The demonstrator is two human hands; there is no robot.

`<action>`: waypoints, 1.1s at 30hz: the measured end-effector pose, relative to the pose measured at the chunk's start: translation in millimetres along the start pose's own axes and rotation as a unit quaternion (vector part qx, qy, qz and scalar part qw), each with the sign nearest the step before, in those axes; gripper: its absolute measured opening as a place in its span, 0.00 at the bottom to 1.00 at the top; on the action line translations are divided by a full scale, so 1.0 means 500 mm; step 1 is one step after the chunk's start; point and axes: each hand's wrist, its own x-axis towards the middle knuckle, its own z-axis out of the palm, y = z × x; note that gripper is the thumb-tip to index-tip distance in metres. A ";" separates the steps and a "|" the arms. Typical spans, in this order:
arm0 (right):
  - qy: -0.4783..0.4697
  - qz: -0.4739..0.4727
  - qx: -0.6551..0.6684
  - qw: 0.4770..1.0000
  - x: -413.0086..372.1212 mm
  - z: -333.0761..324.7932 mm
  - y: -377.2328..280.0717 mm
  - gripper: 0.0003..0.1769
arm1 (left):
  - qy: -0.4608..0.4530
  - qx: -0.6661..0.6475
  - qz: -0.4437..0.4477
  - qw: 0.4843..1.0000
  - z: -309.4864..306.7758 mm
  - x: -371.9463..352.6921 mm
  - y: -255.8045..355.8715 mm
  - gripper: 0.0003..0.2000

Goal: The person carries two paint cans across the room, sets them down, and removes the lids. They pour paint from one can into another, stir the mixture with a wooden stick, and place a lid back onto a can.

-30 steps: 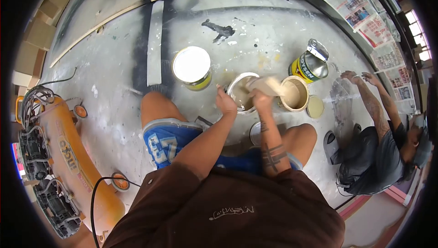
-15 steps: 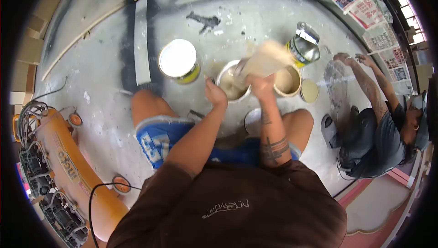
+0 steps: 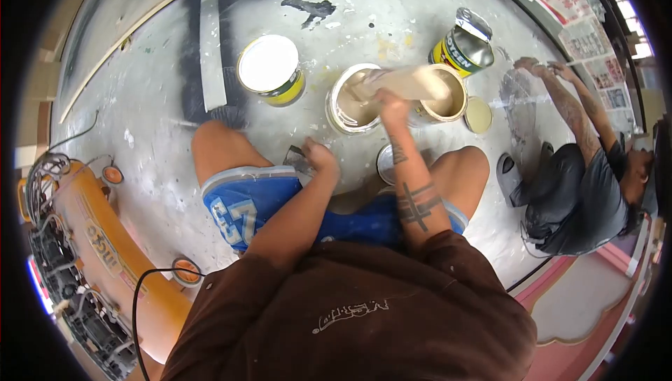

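My right hand grips a pale flat paddle, blurred by motion. It hangs over the open white-rimmed can and reaches across the neighbouring can. Beige paste coats the inside of the first can. The second open can beside it also holds beige material. My left hand is down by my left thigh, its fingers closed at the edge of a dark flat scraper-like piece. Part of that piece is hidden by the hand.
A white-lidded can stands at left, a tilted-lid metal can at right. Round lids lie nearby. An orange air compressor is at far left. Another person crouches at right, hands toward the floor.
My left hand has moved away from the white-rimmed can, down to the dark piece by my thigh. My right hand still holds the paddle, now flatter over the cans. The view has tilted slightly.
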 end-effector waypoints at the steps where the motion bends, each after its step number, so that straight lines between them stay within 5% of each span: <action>1: 0.002 0.191 0.090 0.977 -0.015 0.020 -0.021 0.17 | -0.111 0.098 -0.070 0.986 0.000 0.001 -0.037 0.24; 2: 0.005 0.371 0.179 0.911 -0.021 0.027 -0.031 0.16 | -0.218 0.194 -0.138 0.947 0.004 -0.002 -0.061 0.23; 4: -0.009 0.342 0.229 0.911 0.059 -0.012 -0.057 0.14 | -0.395 0.379 -0.032 0.836 0.022 -0.034 -0.078 0.22; 5: 0.017 0.319 0.318 0.893 0.094 -0.033 -0.068 0.16 | -0.395 0.380 -0.031 0.836 0.026 -0.060 -0.075 0.22; 6: 0.044 0.293 0.404 0.865 0.107 -0.048 -0.071 0.17 | -0.415 0.434 0.120 0.791 0.026 -0.089 -0.064 0.23; 7: 0.046 0.310 0.362 0.878 0.099 -0.056 -0.059 0.17 | -0.424 0.477 0.270 0.721 0.034 -0.103 -0.068 0.24; 8: 0.054 0.306 0.360 0.880 0.051 -0.040 -0.030 0.17 | -0.427 0.478 0.277 0.716 0.046 -0.114 -0.068 0.24; 9: 0.045 0.189 0.148 0.970 -0.030 -0.006 0.018 0.17 | -0.412 0.504 0.290 0.701 0.065 -0.113 -0.088 0.22; 10: 0.032 0.061 -0.077 0.995 -0.069 0.017 0.047 0.16 | -0.397 0.529 0.303 0.687 0.083 -0.108 -0.111 0.21; 11: -0.011 0.168 0.023 0.985 -0.074 0.023 0.033 0.17 | -0.401 0.527 0.310 0.682 0.088 -0.091 -0.148 0.21; 12: -0.053 0.271 0.124 0.953 -0.086 0.035 0.007 0.17 | -0.429 0.417 0.415 0.686 0.085 -0.066 -0.193 0.20; 13: 0.006 0.452 0.298 0.840 -0.084 0.055 -0.025 0.18 | -0.449 0.297 0.507 0.674 0.088 -0.055 -0.217 0.20; 14: -0.020 0.377 0.274 0.885 -0.052 0.059 -0.076 0.17 | -0.457 0.301 0.508 0.665 0.100 -0.083 -0.187 0.20; 15: -0.115 0.262 0.365 0.886 -0.017 0.053 -0.099 0.16 | -0.416 0.460 0.413 0.667 0.109 -0.139 -0.123 0.20; 16: -0.124 0.192 0.307 0.924 -0.020 0.059 -0.129 0.19 | -0.357 0.608 0.306 0.640 0.108 -0.176 -0.089 0.20; 17: -0.135 0.120 0.243 0.953 -0.028 0.063 -0.155 0.23 | -0.371 0.546 0.301 0.688 0.108 -0.171 -0.110 0.18; 25: -0.145 0.162 0.228 0.949 -0.040 0.036 -0.149 0.29 | -0.411 0.478 0.377 0.679 0.112 -0.154 -0.145 0.15; 33: -0.183 0.115 0.228 0.949 -0.037 0.032 -0.165 0.30 | -0.421 0.560 0.405 0.587 0.111 -0.168 -0.125 0.18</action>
